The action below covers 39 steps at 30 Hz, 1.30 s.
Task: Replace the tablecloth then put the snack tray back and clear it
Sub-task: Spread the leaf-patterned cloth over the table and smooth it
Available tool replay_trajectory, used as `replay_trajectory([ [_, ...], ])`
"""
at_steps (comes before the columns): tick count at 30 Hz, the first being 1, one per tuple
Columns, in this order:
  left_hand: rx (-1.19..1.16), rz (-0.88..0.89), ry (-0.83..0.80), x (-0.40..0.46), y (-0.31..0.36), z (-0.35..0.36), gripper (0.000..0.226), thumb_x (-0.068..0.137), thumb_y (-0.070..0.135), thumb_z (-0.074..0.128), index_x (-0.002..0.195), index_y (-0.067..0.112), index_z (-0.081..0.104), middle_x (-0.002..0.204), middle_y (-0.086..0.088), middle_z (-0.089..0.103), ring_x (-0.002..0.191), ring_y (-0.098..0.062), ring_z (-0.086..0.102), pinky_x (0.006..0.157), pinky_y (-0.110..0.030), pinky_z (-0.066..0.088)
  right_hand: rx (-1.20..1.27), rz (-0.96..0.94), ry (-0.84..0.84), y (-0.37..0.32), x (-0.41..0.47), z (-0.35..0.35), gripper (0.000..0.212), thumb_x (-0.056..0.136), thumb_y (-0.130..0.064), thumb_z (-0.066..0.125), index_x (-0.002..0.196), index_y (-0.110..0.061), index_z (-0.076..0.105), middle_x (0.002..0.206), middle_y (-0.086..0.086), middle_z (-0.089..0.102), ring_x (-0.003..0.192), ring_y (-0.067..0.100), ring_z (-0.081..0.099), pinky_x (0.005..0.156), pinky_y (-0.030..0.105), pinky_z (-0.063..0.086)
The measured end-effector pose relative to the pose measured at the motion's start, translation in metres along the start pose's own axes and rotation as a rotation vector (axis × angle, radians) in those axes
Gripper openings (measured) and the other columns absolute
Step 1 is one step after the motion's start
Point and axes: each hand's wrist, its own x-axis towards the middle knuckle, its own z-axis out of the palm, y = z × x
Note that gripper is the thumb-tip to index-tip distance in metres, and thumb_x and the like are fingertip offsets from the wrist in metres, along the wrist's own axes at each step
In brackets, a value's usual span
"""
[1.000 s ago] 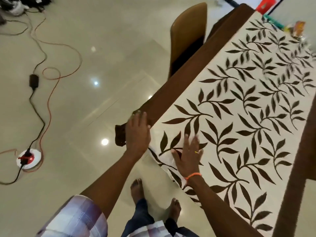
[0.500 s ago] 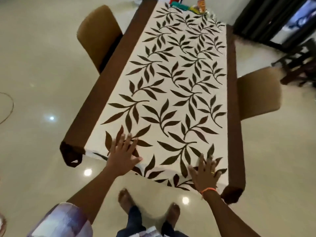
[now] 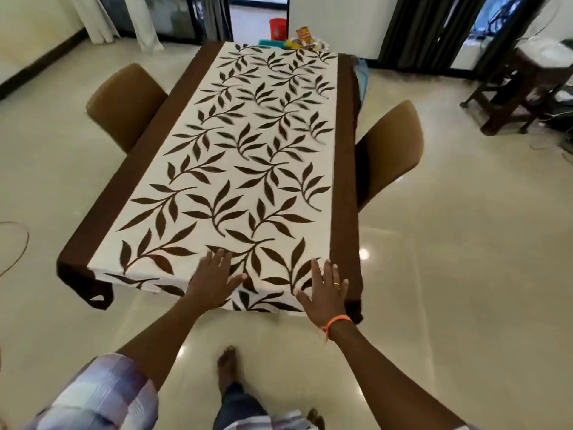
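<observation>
A cream tablecloth with a dark leaf print and brown side borders covers the long table, hanging over its near end. My left hand lies flat, fingers spread, on the cloth at the near edge, around the middle. My right hand, with a ring and an orange wristband, lies flat near the right corner beside the brown border. Neither hand holds anything. Beyond the table's far end I see snack packets and a teal object, too small to make out.
A tan chair is tucked in on the left and another tan chair on the right. A dark wooden stool stands at the far right. Cables lie on the glossy floor at the left. An orange bucket sits past the doorway.
Both hands slid rightwards along the near edge of the cloth, from the left corner towards the middle and the right corner. The view swung from the table's left side to face its length.
</observation>
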Motion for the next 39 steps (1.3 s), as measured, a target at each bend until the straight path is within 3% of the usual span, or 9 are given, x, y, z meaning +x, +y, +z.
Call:
replay_trajectory([
  [3,-0.134,0.064,0.044,0.013,0.097,0.005,0.099,0.090,0.077,0.014,0.120,-0.004,0.061,0.120,-0.026,0.062,0.115,-0.042,0.058,0.101,-0.051,0.043,0.029,0.065,0.009,0.057,0.004,-0.047,0.081,0.091,-0.054,0.049,0.154,-0.023,0.008,0.162,0.009,0.008,0.149,0.030,0.002,0.117,0.059,0.006],
  [7,-0.320,0.060,0.072,0.043,0.189,0.009,0.096,0.086,0.079,0.022,0.127,-0.001,0.057,0.128,-0.022,0.058,0.123,-0.036,0.052,0.105,-0.045,0.039,0.137,0.125,0.050,0.117,0.031,-0.107,0.073,0.088,-0.050,0.056,0.147,-0.020,0.028,0.152,0.010,0.030,0.142,0.032,0.024,0.112,0.057,0.026],
  [10,-0.362,0.053,0.109,0.083,0.239,0.000,0.074,0.092,0.063,0.041,0.132,0.002,0.053,0.132,-0.016,0.054,0.127,-0.030,0.048,0.107,-0.037,0.035,0.218,0.124,0.110,0.147,0.062,-0.150,0.067,0.086,-0.045,0.061,0.143,-0.019,0.035,0.147,0.011,0.036,0.135,0.034,0.035,0.108,0.053,0.034],
  [13,-0.377,0.038,0.164,0.147,0.284,-0.008,0.054,0.096,0.046,0.053,0.135,0.008,0.051,0.134,-0.012,0.053,0.127,-0.027,0.048,0.107,-0.037,0.037,0.255,0.088,0.143,0.178,0.105,-0.195,0.067,0.086,-0.040,0.062,0.144,-0.019,0.035,0.146,0.011,0.037,0.132,0.034,0.039,0.107,0.052,0.036],
  [20,-0.545,-0.014,0.151,0.289,0.416,-0.040,0.051,0.098,0.047,0.050,0.137,0.014,0.050,0.137,-0.007,0.051,0.126,-0.022,0.050,0.105,-0.036,0.041,0.322,0.066,0.181,0.253,0.209,-0.307,0.065,0.087,-0.039,0.064,0.143,-0.018,0.036,0.142,0.011,0.039,0.129,0.033,0.042,0.105,0.043,0.039],
  [28,-0.579,0.020,0.144,0.443,0.562,-0.059,0.056,0.099,0.050,0.045,0.139,0.011,0.047,0.136,-0.007,0.054,0.120,-0.022,0.054,0.099,-0.035,0.046,0.404,0.088,0.209,0.358,0.346,-0.418,0.062,0.086,-0.039,0.065,0.139,-0.020,0.040,0.138,0.009,0.041,0.127,0.030,0.043,0.104,0.045,0.039],
  [32,-0.604,-0.008,0.160,0.525,0.615,-0.064,0.049,0.099,0.044,0.050,0.136,0.012,0.049,0.138,-0.004,0.055,0.125,-0.020,0.053,0.104,-0.037,0.044,0.435,0.072,0.170,0.419,0.429,-0.464,0.060,0.084,-0.039,0.067,0.136,-0.019,0.043,0.135,0.010,0.044,0.126,0.028,0.047,0.104,0.045,0.041],
  [39,-0.648,-0.237,0.330,0.655,0.672,-0.104,0.035,0.095,0.036,0.058,0.124,0.016,0.059,0.116,-0.003,0.063,0.107,-0.019,0.061,0.095,-0.044,0.052,0.571,0.055,0.108,0.484,0.586,-0.580,0.050,0.085,-0.025,0.070,0.128,-0.006,0.052,0.123,0.015,0.059,0.112,0.027,0.058,0.087,0.023,0.039],
])
